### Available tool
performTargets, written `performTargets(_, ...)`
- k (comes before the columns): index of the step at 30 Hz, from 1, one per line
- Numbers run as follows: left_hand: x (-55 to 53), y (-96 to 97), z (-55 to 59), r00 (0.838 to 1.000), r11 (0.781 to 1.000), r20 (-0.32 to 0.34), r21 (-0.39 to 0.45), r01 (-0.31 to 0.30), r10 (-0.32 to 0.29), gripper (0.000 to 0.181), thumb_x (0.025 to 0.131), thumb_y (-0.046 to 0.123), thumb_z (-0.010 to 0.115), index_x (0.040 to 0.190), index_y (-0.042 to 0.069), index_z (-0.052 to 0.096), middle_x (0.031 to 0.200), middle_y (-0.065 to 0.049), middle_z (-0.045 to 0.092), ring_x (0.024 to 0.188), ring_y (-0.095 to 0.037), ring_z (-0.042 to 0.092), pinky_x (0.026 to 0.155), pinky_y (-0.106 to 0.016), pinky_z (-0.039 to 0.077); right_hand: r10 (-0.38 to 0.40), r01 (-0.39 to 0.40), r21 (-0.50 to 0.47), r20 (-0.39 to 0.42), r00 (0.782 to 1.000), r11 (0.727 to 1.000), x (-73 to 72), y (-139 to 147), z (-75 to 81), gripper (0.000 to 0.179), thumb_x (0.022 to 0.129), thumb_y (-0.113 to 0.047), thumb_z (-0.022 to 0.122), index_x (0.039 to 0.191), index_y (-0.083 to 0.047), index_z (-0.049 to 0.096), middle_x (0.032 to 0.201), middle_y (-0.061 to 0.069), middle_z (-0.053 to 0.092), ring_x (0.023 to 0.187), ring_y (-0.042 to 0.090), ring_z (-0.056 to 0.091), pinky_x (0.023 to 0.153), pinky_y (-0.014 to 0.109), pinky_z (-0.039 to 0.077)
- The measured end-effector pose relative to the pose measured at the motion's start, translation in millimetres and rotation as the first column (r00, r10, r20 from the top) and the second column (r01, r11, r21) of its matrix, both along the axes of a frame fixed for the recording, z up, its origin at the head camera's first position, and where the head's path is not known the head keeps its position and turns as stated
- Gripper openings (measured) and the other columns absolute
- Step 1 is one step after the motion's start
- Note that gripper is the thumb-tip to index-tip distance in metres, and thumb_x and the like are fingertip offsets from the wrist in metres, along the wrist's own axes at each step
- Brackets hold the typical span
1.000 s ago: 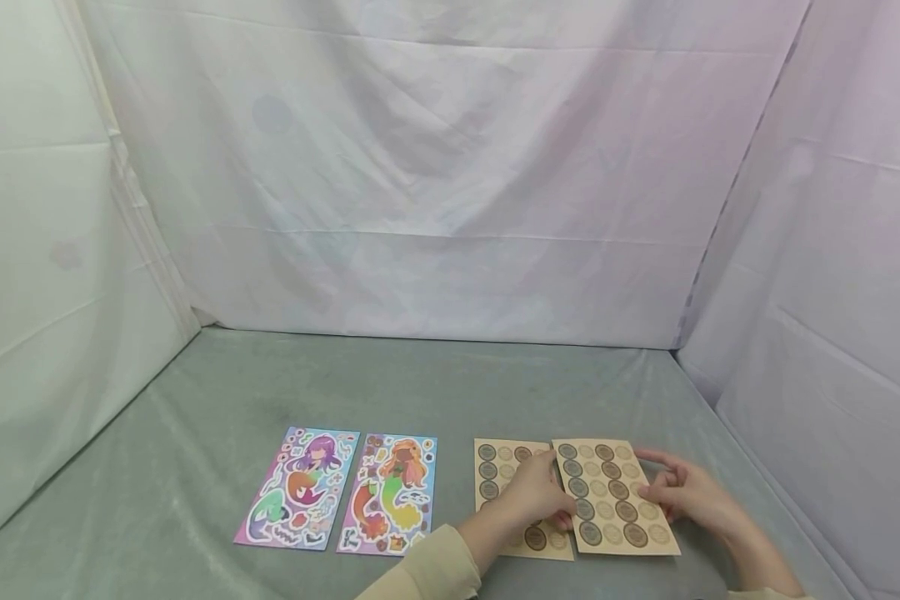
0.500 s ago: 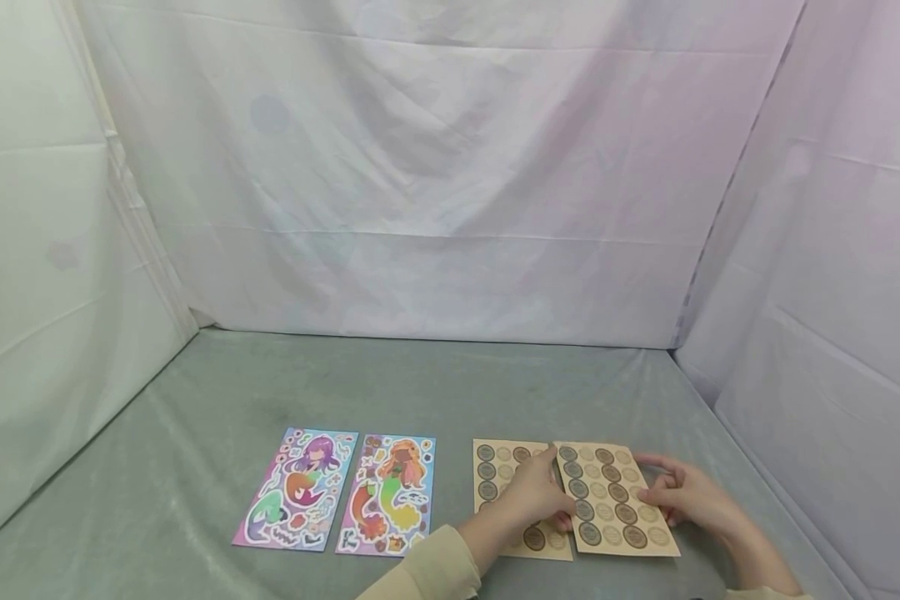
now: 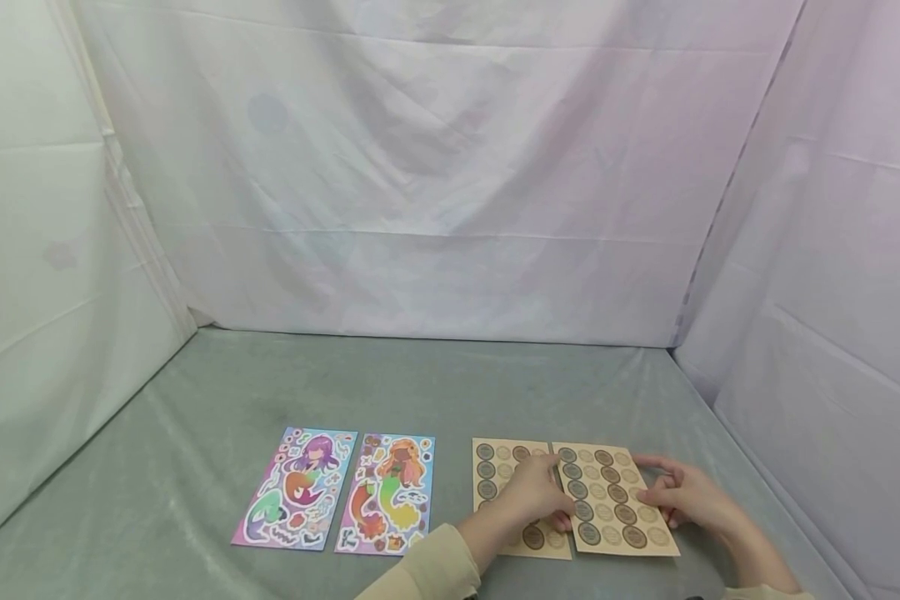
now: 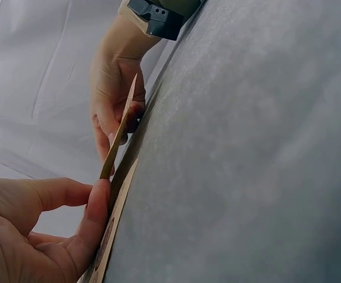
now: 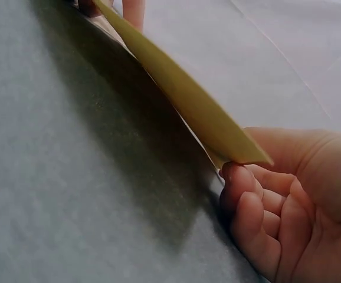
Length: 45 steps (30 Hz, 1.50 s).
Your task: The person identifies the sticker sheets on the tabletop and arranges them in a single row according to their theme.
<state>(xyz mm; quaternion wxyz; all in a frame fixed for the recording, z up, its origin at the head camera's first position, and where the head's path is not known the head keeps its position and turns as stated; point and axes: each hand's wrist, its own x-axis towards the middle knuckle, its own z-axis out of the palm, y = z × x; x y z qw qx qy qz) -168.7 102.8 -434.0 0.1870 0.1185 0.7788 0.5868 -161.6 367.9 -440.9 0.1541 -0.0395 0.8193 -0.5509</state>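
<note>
A tan sticker sheet (image 3: 603, 487) with rows of round dark and pale seal stickers is held between the two hands. At its left edge, my left hand (image 3: 532, 496) pinches it between thumb and fingers. My right hand (image 3: 686, 497) pinches the right edge, thumb on top and fingers below. The wrist views show the held sheet (image 5: 182, 94) tilted and raised off the table, with a shadow under it. A second tan sticker sheet (image 3: 487, 472) lies flat to the left, partly covered by my left hand and forearm.
Further left, a sticker sheet with a purple-haired mermaid (image 3: 300, 487) and one with an orange-haired mermaid (image 3: 390, 493) lie side by side. Grey cloth (image 3: 420, 379) covers the table. White curtains (image 3: 435, 167) enclose the back and both sides.
The far edge of the held sheet has dipped slightly toward me. Both hands stay in nearly the same place, and the other sheets have not moved.
</note>
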Motion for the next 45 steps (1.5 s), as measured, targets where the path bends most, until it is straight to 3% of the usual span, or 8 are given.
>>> performTargets(12,-0.3,1.7,-1.2,1.0,1.0,-0.023,-0.026,-0.002,0.002,0.068,0.07,-0.008,0.073,0.134,-0.008,0.048,0.044,-0.005,0.056,0.034,-0.01,0.052,0.04,-0.024,0.05,-0.03,0.034,0.111,-0.038,0.999,0.993,-0.6,-4.7,1.0,0.081,0.08,-0.011,0.075,0.141,0.013,0.029,0.06,0.003,0.052,0.045,0.007,0.045,0.039,0.02,0.038)
performTargets(20,-0.7,2.1,-2.6,1.0,1.0,-0.019,0.001,-0.004,0.004,0.067,0.072,-0.006,0.069,0.135,-0.006,0.047,0.044,-0.007,0.056,0.032,-0.011,0.051,0.038,-0.025,0.05,-0.022,0.028,0.12,-0.051,0.998,0.992,0.7,-6.1,1.1,0.078,0.079,-0.01,0.076,0.14,0.013,0.033,0.058,0.003,0.05,0.043,0.006,0.042,0.038,0.019,0.036)
performTargets(31,1.9,3.2,-1.8,0.997,0.993,-0.072,-0.117,-0.036,0.028,0.066,0.072,-0.003,0.072,0.134,-0.002,0.051,0.039,-0.003,0.052,0.027,-0.008,0.044,0.031,-0.024,0.044,-0.029,0.036,0.143,-0.05,0.998,0.989,1.8,-7.5,1.9,0.076,0.077,-0.01,0.077,0.138,0.012,0.037,0.059,0.004,0.051,0.041,0.007,0.042,0.037,0.021,0.037)
performTargets(45,2.9,3.2,-1.7,0.998,0.991,-0.059,-0.127,-0.034,0.026,0.067,0.073,-0.003,0.074,0.136,0.001,0.051,0.04,-0.002,0.053,0.027,-0.007,0.044,0.031,-0.024,0.044,0.008,0.004,0.157,-0.078,0.997,0.988,2.1,-5.7,1.8,0.074,0.078,-0.012,0.077,0.137,0.012,0.039,0.059,0.005,0.052,0.04,0.006,0.042,0.035,0.021,0.038)
